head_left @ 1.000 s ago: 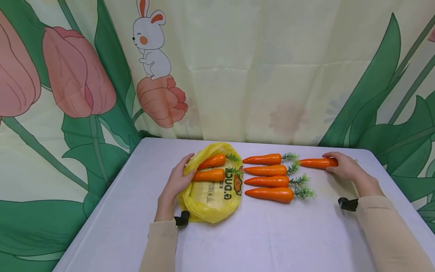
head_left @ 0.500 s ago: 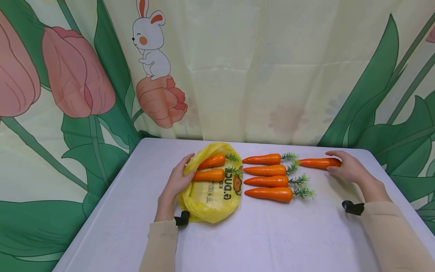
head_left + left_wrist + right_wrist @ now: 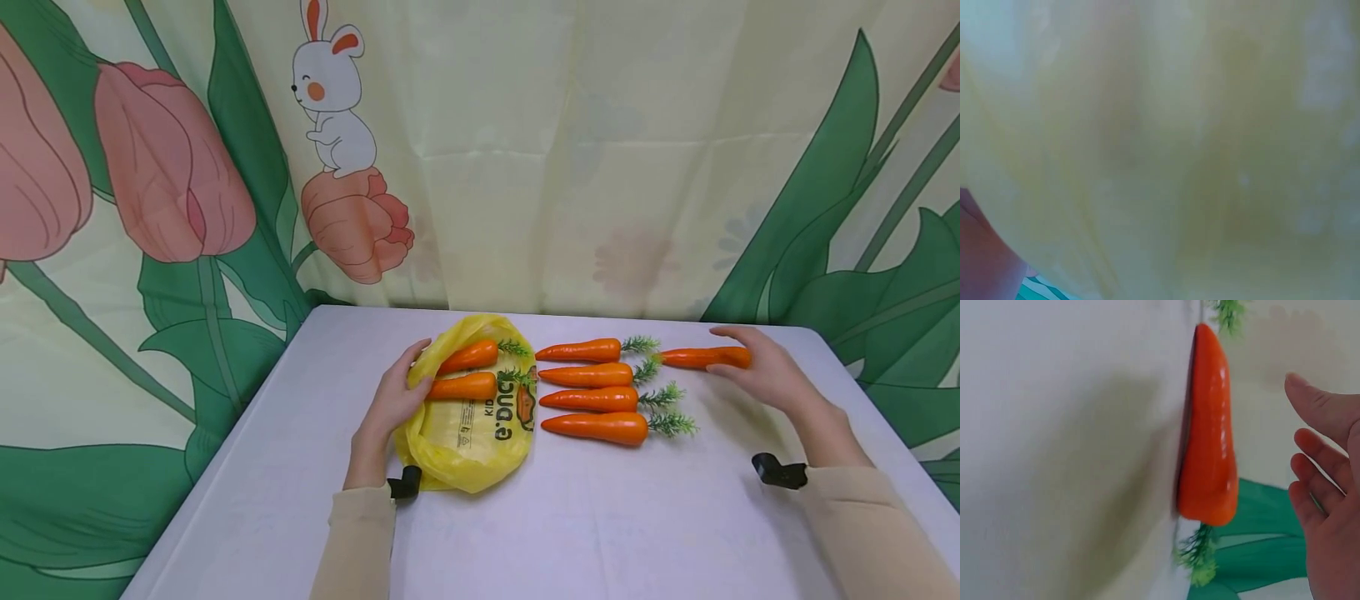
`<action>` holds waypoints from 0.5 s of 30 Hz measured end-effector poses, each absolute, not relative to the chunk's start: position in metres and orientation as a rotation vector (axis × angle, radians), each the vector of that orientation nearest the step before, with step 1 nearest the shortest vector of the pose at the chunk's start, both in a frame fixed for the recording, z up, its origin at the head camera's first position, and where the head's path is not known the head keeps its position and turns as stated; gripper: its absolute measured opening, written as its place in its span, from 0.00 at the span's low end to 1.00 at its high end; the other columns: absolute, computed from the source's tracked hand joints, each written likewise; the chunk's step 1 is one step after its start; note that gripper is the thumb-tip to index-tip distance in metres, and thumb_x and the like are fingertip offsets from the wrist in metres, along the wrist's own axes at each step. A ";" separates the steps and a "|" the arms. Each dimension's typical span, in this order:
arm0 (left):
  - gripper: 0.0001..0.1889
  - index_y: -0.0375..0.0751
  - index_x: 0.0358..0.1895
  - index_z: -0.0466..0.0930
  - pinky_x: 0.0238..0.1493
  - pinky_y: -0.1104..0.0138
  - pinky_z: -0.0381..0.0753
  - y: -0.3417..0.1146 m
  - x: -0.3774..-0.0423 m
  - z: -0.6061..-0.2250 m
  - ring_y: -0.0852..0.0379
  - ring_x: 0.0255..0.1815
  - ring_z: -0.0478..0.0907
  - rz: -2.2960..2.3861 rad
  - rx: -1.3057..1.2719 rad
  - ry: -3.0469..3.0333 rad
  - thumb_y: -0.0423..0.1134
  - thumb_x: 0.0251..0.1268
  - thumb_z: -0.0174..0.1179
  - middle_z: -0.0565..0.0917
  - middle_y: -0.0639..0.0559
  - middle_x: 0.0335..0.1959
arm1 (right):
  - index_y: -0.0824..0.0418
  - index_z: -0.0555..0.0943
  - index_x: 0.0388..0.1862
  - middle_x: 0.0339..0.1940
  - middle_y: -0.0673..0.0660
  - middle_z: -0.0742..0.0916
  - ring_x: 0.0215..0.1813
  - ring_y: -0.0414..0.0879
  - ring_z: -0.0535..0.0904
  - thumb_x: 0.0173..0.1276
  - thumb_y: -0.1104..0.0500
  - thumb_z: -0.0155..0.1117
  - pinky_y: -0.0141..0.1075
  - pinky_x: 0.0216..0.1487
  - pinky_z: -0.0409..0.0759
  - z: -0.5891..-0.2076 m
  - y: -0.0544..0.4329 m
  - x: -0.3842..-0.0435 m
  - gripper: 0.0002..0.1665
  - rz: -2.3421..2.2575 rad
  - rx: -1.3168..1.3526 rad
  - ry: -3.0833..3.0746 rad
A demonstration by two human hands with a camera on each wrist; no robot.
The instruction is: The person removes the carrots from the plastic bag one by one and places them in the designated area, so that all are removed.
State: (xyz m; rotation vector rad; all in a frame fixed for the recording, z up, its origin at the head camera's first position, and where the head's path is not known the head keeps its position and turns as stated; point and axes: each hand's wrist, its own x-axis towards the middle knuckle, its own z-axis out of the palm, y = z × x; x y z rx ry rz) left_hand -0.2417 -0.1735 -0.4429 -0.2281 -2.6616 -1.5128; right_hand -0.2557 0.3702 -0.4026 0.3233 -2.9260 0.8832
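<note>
My left hand (image 3: 396, 392) holds the left rim of a yellow plastic bag (image 3: 465, 467), which lies with its mouth spread. Two orange carrots (image 3: 467, 386) with green tops rest in the bag's mouth. The bag's film (image 3: 1166, 156) fills most of the left wrist view and hides the fingers. At the right, a single carrot (image 3: 693, 357) lies on the table, its tip pointing left. My right hand (image 3: 765, 375) hovers around its leafy end, with thumb and fingers spread. In the right wrist view, that hand (image 3: 1332, 469) stands apart from the carrot (image 3: 1210, 437).
Several more carrots (image 3: 592, 401) lie in a stacked row between the bag and the single carrot, tips toward the bag. A white cloth covers the table (image 3: 600, 525). Behind it hangs a curtain (image 3: 495, 167) printed with tulips and a rabbit.
My right hand has drawn back slightly to the right along the carrot, and its fingers have spread away from it. The left hand, bag and carrots have stayed in place.
</note>
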 end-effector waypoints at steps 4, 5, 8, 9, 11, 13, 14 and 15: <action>0.32 0.48 0.77 0.63 0.65 0.46 0.71 -0.173 -0.242 -0.443 0.42 0.65 0.71 -1.520 -0.225 -2.655 0.32 0.70 0.57 0.71 0.41 0.70 | 0.70 0.69 0.69 0.67 0.77 0.69 0.66 0.75 0.61 0.66 0.61 0.72 0.75 0.60 0.60 -0.398 0.354 -0.251 0.36 0.849 0.382 -2.879; 0.32 0.48 0.77 0.63 0.65 0.46 0.70 -0.173 -0.242 -0.443 0.42 0.65 0.71 -1.520 -0.227 -2.654 0.32 0.70 0.57 0.71 0.41 0.70 | 0.71 0.69 0.68 0.67 0.77 0.70 0.66 0.75 0.61 0.66 0.61 0.72 0.74 0.60 0.60 -0.397 0.351 -0.250 0.36 0.846 0.400 -2.868; 0.32 0.49 0.77 0.64 0.65 0.46 0.70 -0.172 -0.241 -0.443 0.42 0.65 0.71 -1.527 -0.223 -2.652 0.32 0.71 0.57 0.71 0.42 0.70 | 0.71 0.70 0.67 0.66 0.75 0.72 0.65 0.73 0.64 0.66 0.60 0.73 0.73 0.59 0.63 -0.393 0.340 -0.249 0.35 0.819 0.451 -2.839; 0.32 0.48 0.77 0.63 0.65 0.46 0.70 -0.172 -0.241 -0.443 0.42 0.65 0.71 -1.528 -0.222 -2.654 0.32 0.71 0.57 0.71 0.42 0.70 | 0.71 0.71 0.67 0.65 0.75 0.72 0.65 0.73 0.64 0.65 0.60 0.73 0.72 0.59 0.63 -0.392 0.336 -0.248 0.35 0.818 0.470 -2.827; 0.32 0.48 0.77 0.63 0.65 0.46 0.70 -0.172 -0.241 -0.443 0.42 0.65 0.71 -1.525 -0.224 -2.657 0.32 0.71 0.56 0.70 0.41 0.70 | 0.71 0.71 0.67 0.65 0.74 0.73 0.65 0.72 0.65 0.65 0.60 0.74 0.72 0.59 0.64 -0.390 0.329 -0.248 0.35 0.818 0.497 -2.802; 0.32 0.48 0.77 0.63 0.65 0.46 0.70 -0.172 -0.241 -0.442 0.42 0.65 0.71 -1.527 -0.224 -2.657 0.32 0.71 0.56 0.70 0.41 0.70 | 0.70 0.71 0.66 0.64 0.73 0.74 0.65 0.71 0.66 0.64 0.61 0.74 0.71 0.59 0.65 -0.388 0.320 -0.247 0.35 0.815 0.523 -2.778; 0.32 0.48 0.77 0.63 0.65 0.46 0.70 -0.172 -0.241 -0.442 0.42 0.65 0.71 -1.525 -0.226 -2.657 0.32 0.71 0.56 0.70 0.41 0.71 | 0.70 0.71 0.66 0.64 0.73 0.74 0.64 0.71 0.67 0.63 0.62 0.75 0.71 0.59 0.65 -0.386 0.316 -0.247 0.36 0.821 0.534 -2.768; 0.32 0.48 0.77 0.63 0.66 0.46 0.70 -0.172 -0.241 -0.442 0.42 0.66 0.70 -1.523 -0.228 -2.658 0.32 0.71 0.56 0.70 0.41 0.71 | 0.71 0.71 0.66 0.64 0.73 0.74 0.65 0.71 0.67 0.63 0.63 0.75 0.70 0.59 0.65 -0.385 0.312 -0.247 0.36 0.826 0.549 -2.757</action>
